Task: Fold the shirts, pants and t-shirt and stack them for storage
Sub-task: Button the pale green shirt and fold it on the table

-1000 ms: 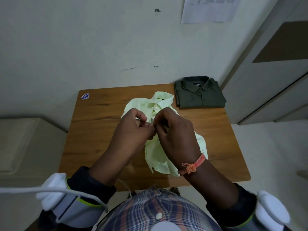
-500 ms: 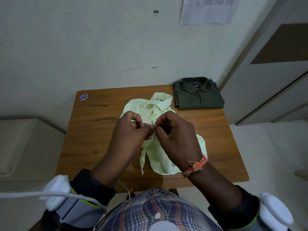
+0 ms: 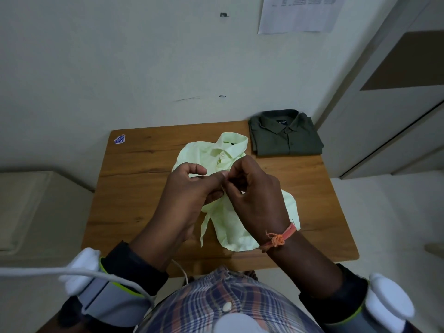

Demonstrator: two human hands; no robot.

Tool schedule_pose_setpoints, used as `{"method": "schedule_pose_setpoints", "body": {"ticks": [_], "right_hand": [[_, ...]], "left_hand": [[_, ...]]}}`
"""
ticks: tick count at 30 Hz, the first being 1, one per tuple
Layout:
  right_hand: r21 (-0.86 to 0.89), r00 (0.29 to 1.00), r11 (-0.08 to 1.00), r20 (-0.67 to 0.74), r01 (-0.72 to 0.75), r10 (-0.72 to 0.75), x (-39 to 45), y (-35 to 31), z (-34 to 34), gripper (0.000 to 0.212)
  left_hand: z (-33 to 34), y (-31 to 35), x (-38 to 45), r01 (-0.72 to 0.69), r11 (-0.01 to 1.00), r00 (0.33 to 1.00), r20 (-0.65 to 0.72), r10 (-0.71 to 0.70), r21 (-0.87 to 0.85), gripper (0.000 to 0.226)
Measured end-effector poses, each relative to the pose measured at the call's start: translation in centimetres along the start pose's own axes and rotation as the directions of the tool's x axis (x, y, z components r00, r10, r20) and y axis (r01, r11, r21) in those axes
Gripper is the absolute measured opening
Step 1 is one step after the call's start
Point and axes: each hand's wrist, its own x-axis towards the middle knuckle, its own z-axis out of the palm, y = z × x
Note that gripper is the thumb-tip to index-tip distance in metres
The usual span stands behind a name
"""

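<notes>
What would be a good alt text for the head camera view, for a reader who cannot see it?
Seen from above, a person's left hand and right hand pinch the front of a pale yellow shirt at its placket, below the collar, on a wooden table. A folded dark green shirt lies at the table's far right corner.

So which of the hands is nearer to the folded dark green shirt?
The right hand: it lies just in front of the dark green shirt. The left hand is farther left, over the pale yellow shirt.

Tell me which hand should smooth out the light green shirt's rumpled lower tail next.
Probably the right hand: the bunched tail of the light green shirt lies directly beneath its wrist, while the left hand sits over bare table.
</notes>
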Motion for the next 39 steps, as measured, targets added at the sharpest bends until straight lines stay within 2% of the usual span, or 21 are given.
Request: {"method": "schedule_pose_setpoints", "body": {"ticks": [5,9,11,12,14,15,16,17,20,21,23,24,26,27,29,31,33,35,37,39], "right_hand": [[0.022,1.000,1.000,-0.027,-0.003,0.004,-0.3,0.1,1.1,0.024],[0.070,0.996,0.994,-0.023,-0.084,0.086,-0.1,0.4,0.7,0.022],[0.249,0.977,0.945,0.017,-0.211,0.213,0.4,0.6,0.2,0.021],[0.418,0.951,0.856,0.075,-0.304,0.301,0.8,0.6,-0.1,0.021],[0.695,0.859,0.525,0.283,-0.491,0.427,1.6,0.9,-0.7,0.023],[0.746,0.818,0.385,0.367,-0.543,0.443,1.9,1.1,-0.8,0.023],[0.764,0.799,0.313,0.408,-0.564,0.443,2.0,1.4,-0.8,0.023],[0.766,0.805,0.320,0.405,-0.558,0.433,2.0,1.7,-0.6,0.020],[0.684,0.906,0.599,0.255,-0.416,0.338,1.0,2.0,0.6,0.020],[0.643,0.926,0.669,0.214,-0.374,0.311,0.6,1.9,1.0,0.021],[0.608,0.934,0.715,0.154,-0.347,0.322,0.4,1.9,1.4,0.018],[0.619,0.924,0.694,0.158,-0.368,0.349,0.4,1.9,1.4,0.016],[0.696,0.869,0.546,0.246,-0.466,0.429,0.8,1.9,1.1,0.015],[0.729,0.835,0.451,0.309,-0.515,0.454,0.9,1.8,0.8,0.017],[0.744,0.799,0.368,0.362,-0.557,0.480,1.0,1.9,0.4,0.015],[0.743,0.787,0.363,0.346,-0.562,0.510,1.0,2.1,0.1,0.008],[0.734,0.803,0.410,0.306,-0.541,0.511,0.9,2.2,0.3,0.009],[0.711,0.868,0.536,0.221,-0.455,0.445,0.7,2.2,0.5,0.004],[0.628,0.930,0.692,0.171,-0.357,0.324,-0.1,2.0,0.9,0.020],[0.544,0.946,0.774,0.174,-0.324,0.273,-0.6,1.9,1.5,0.038]], "left_hand": [[0.2,-0.5,0.3,0.005,1.000,0.999,-0.043,-0.006,-0.021,0.032],[0.6,-0.8,0.4,-0.007,0.999,0.999,-0.037,0.008,0.045,0.028],[0.3,-0.8,1.0,0.048,0.998,0.999,0.000,-0.048,0.041,0.025],[0.0,-0.6,1.3,0.099,0.994,0.994,0.041,-0.101,0.036,0.023],[-0.3,-0.1,1.8,0.221,0.975,0.963,0.154,-0.219,0.001,0.016],[-0.3,0.2,2.1,0.274,0.961,0.945,0.195,-0.263,-0.034,0.014],[-0.3,0.5,2.4,0.317,0.945,0.931,0.218,-0.293,-0.082,0.013],[-0.2,0.8,2.6,0.357,0.926,0.918,0.230,-0.323,-0.123,0.014],[-0.1,1.4,3.2,0.395,0.914,0.900,0.242,-0.362,-0.098,0.013],[0.1,1.4,3.3,0.381,0.922,0.904,0.234,-0.358,-0.062,0.010],[0.5,1.2,3.2,0.282,0.955,0.941,0.170,-0.293,0.088,0.007],[0.7,0.9,3.0,0.178,0.956,0.971,0.116,-0.209,0.235,0.010],[1.0,0.6,2.5,-0.092,0.849,0.994,0.099,0.047,0.521,0.005],[1.1,0.4,2.2,-0.202,0.801,0.979,0.138,0.150,0.563,0.003],[1.0,0.2,1.8,-0.308,0.781,0.951,0.205,0.232,0.543,0.008],[1.0,0.0,1.7,-0.318,0.789,0.944,0.249,0.215,0.526,0.010],[0.9,-0.5,1.9,-0.275,0.825,0.952,0.259,0.163,0.493,0.009],[0.9,-0.7,2.3,-0.094,0.956,0.981,0.190,0.042,0.276,0.006],[0.8,-0.5,3.1,0.059,0.996,0.987,0.146,-0.068,0.068,0.007],[0.7,-0.2,3.6,0.108,0.994,0.979,0.173,-0.106,-0.004,0.004]]}}
